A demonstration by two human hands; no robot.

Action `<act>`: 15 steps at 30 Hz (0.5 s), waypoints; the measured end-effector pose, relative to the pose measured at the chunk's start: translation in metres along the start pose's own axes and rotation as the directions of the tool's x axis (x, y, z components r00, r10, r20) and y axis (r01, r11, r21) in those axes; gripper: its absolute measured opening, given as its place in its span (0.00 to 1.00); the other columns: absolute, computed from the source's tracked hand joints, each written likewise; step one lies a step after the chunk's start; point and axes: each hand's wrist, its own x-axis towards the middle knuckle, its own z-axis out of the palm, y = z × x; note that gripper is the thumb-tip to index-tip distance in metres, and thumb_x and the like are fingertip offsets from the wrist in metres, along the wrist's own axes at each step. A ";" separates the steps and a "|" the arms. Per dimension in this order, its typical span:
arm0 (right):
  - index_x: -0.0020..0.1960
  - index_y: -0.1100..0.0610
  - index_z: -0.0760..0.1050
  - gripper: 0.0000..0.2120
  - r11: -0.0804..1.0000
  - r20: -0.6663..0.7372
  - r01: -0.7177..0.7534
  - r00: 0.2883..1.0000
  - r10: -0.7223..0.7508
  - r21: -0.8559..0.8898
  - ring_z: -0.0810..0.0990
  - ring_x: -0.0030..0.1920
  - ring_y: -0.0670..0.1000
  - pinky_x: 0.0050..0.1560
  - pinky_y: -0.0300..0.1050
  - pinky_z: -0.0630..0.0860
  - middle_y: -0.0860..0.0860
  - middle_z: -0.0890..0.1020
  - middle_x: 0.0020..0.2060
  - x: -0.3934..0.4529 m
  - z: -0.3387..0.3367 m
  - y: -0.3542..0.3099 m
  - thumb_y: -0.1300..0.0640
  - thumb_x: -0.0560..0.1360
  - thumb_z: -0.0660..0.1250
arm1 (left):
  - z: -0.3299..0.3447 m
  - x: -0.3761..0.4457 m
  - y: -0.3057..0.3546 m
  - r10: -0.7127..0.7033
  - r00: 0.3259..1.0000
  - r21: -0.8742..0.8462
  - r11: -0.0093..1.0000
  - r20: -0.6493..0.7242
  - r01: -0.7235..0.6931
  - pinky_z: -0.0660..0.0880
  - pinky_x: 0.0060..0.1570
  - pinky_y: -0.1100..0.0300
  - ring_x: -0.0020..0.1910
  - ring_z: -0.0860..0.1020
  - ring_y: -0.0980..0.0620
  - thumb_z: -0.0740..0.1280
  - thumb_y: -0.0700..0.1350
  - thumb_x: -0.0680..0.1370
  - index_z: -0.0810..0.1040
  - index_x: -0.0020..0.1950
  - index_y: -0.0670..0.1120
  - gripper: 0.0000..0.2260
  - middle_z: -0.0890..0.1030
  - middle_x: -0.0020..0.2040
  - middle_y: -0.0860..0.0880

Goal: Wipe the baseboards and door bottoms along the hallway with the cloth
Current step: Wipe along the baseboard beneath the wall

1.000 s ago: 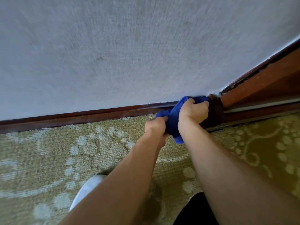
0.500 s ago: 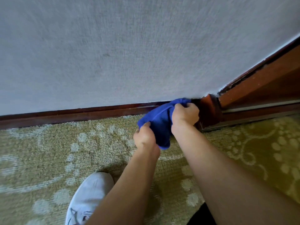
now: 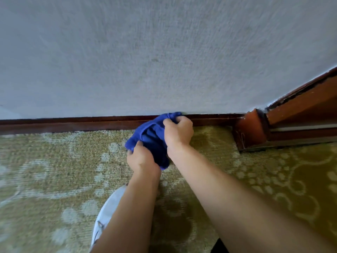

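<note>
A crumpled blue cloth (image 3: 151, 137) is held in both hands against the dark brown baseboard (image 3: 73, 124) at the foot of the grey-white wall. My right hand (image 3: 177, 133) grips its upper end, pressed to the top of the baseboard. My left hand (image 3: 141, 158) grips its lower corner, a little off the wall above the carpet. To the right, the baseboard ends at a reddish-brown plinth block (image 3: 252, 130) at the foot of the door frame (image 3: 302, 105). The door bottom itself is hidden at the right edge.
A green-gold patterned carpet (image 3: 54, 170) covers the floor up to the wall. My white shoe (image 3: 107, 214) stands on it below my left arm. The textured wall (image 3: 145, 52) fills the upper half of the view.
Both hands and the cloth have slid left along the baseboard, away from the plinth block they touched a second ago. The cloth has opened out a little between the hands.
</note>
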 end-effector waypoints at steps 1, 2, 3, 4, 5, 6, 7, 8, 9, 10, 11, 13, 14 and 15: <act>0.44 0.61 0.78 0.03 0.995 -0.119 -0.064 0.990 0.073 0.078 0.77 0.40 0.51 0.43 0.44 0.74 0.53 0.79 0.38 0.009 -0.009 0.001 0.63 0.71 0.67 | 0.006 -0.005 -0.007 -0.040 0.996 0.050 0.998 0.079 0.036 0.69 0.67 0.42 0.67 0.73 0.41 0.63 0.42 0.80 0.64 0.75 0.43 0.24 0.71 0.71 0.43; 0.47 0.63 0.79 0.05 0.979 -0.222 -0.116 0.963 0.152 0.168 0.78 0.41 0.52 0.46 0.46 0.76 0.55 0.80 0.40 0.018 -0.017 0.001 0.63 0.71 0.67 | 0.011 -0.009 -0.012 -0.081 0.983 0.088 0.994 0.165 0.067 0.70 0.67 0.42 0.66 0.74 0.41 0.65 0.42 0.79 0.66 0.74 0.42 0.23 0.73 0.70 0.43; 0.49 0.63 0.78 0.07 0.960 -0.290 -0.148 0.932 0.215 0.237 0.80 0.44 0.54 0.49 0.48 0.77 0.56 0.81 0.43 0.025 -0.024 0.001 0.63 0.72 0.67 | 0.014 -0.015 -0.014 -0.110 0.967 0.113 0.990 0.230 0.086 0.71 0.65 0.43 0.64 0.76 0.42 0.65 0.41 0.78 0.69 0.71 0.41 0.21 0.75 0.68 0.42; 0.51 0.63 0.78 0.08 0.953 -0.324 -0.166 0.914 0.245 0.254 0.81 0.47 0.56 0.53 0.50 0.78 0.57 0.82 0.46 0.029 -0.026 0.000 0.63 0.72 0.67 | 0.015 -0.016 -0.013 -0.115 0.960 0.123 0.989 0.254 0.086 0.73 0.64 0.43 0.61 0.77 0.42 0.65 0.40 0.78 0.72 0.67 0.40 0.17 0.78 0.64 0.42; 0.52 0.62 0.77 0.09 0.960 -0.331 -0.165 0.914 0.235 0.226 0.82 0.50 0.58 0.55 0.52 0.79 0.58 0.83 0.49 0.030 -0.023 -0.001 0.63 0.72 0.67 | 0.014 -0.016 -0.008 -0.094 0.970 0.121 0.990 0.225 0.068 0.74 0.63 0.44 0.59 0.78 0.43 0.65 0.39 0.78 0.73 0.63 0.40 0.13 0.79 0.60 0.43; 0.51 0.62 0.77 0.08 0.974 -0.322 -0.148 0.926 0.198 0.172 0.82 0.52 0.59 0.56 0.52 0.78 0.59 0.83 0.50 0.025 -0.014 -0.003 0.62 0.73 0.67 | 0.010 -0.013 0.000 -0.050 0.984 0.111 0.993 0.170 0.031 0.74 0.63 0.44 0.57 0.78 0.44 0.65 0.39 0.78 0.73 0.60 0.42 0.10 0.79 0.57 0.44; 0.51 0.62 0.78 0.08 0.987 -0.293 -0.116 0.945 0.145 0.112 0.81 0.53 0.59 0.55 0.51 0.76 0.59 0.83 0.50 0.013 -0.001 -0.004 0.62 0.73 0.67 | 0.003 -0.009 0.012 0.021 0.996 0.081 0.996 0.092 -0.028 0.74 0.62 0.45 0.55 0.78 0.44 0.64 0.39 0.79 0.74 0.60 0.43 0.10 0.78 0.56 0.44; 0.50 0.62 0.78 0.07 0.996 -0.236 -0.061 0.969 0.076 0.069 0.81 0.52 0.59 0.54 0.49 0.75 0.59 0.83 0.50 -0.003 0.014 -0.006 0.62 0.73 0.67 | -0.006 -0.002 0.025 0.101 0.995 0.036 0.994 0.006 -0.101 0.74 0.62 0.46 0.55 0.78 0.44 0.64 0.40 0.79 0.75 0.61 0.43 0.11 0.79 0.56 0.44; 0.48 0.62 0.78 0.06 0.999 -0.153 -0.013 0.988 0.019 0.037 0.81 0.51 0.58 0.52 0.47 0.74 0.59 0.83 0.48 -0.016 0.029 -0.004 0.62 0.72 0.67 | -0.016 0.003 0.039 0.182 0.980 -0.007 0.983 -0.079 -0.183 0.75 0.61 0.48 0.55 0.79 0.45 0.65 0.40 0.78 0.76 0.62 0.43 0.13 0.80 0.57 0.45; 0.47 0.63 0.77 0.05 0.999 -0.062 0.029 0.998 -0.027 0.034 0.80 0.48 0.57 0.49 0.44 0.73 0.58 0.83 0.45 -0.029 0.041 -0.001 0.63 0.72 0.67 | -0.025 0.007 0.050 0.255 0.955 -0.028 0.965 -0.150 -0.261 0.76 0.61 0.49 0.56 0.79 0.45 0.65 0.41 0.78 0.77 0.63 0.43 0.14 0.81 0.58 0.44; 0.46 0.62 0.77 0.04 0.997 0.023 0.057 0.998 -0.059 0.052 0.79 0.45 0.55 0.46 0.43 0.72 0.56 0.82 0.43 -0.038 0.050 0.002 0.63 0.71 0.68 | -0.032 0.009 0.058 0.326 0.921 -0.014 0.942 -0.212 -0.336 0.76 0.60 0.51 0.56 0.80 0.46 0.66 0.42 0.77 0.78 0.62 0.43 0.14 0.82 0.58 0.44; 0.43 0.61 0.77 0.04 0.995 0.262 0.071 0.961 -0.087 0.070 0.79 0.41 0.53 0.44 0.44 0.74 0.54 0.81 0.39 -0.047 0.061 0.007 0.63 0.69 0.68 | -0.040 0.013 0.070 0.461 0.834 0.079 0.884 -0.303 -0.460 0.78 0.57 0.52 0.54 0.81 0.47 0.67 0.45 0.75 0.81 0.59 0.43 0.14 0.83 0.55 0.44; 0.43 0.61 0.78 0.05 0.996 0.392 0.076 0.916 -0.085 0.039 0.80 0.43 0.53 0.44 0.46 0.77 0.54 0.82 0.40 -0.051 0.062 0.007 0.62 0.68 0.68 | -0.042 0.014 0.074 0.536 0.781 0.139 0.842 -0.321 -0.521 0.78 0.55 0.50 0.51 0.82 0.45 0.67 0.47 0.73 0.81 0.55 0.42 0.14 0.84 0.52 0.43; 0.45 0.60 0.79 0.07 0.998 0.482 0.054 0.874 -0.059 0.026 0.82 0.45 0.55 0.45 0.49 0.80 0.55 0.84 0.42 -0.052 0.061 0.007 0.61 0.68 0.67 | -0.041 0.014 0.078 0.616 0.723 0.203 0.787 -0.314 -0.582 0.78 0.53 0.48 0.47 0.81 0.42 0.65 0.49 0.72 0.81 0.50 0.41 0.13 0.84 0.48 0.41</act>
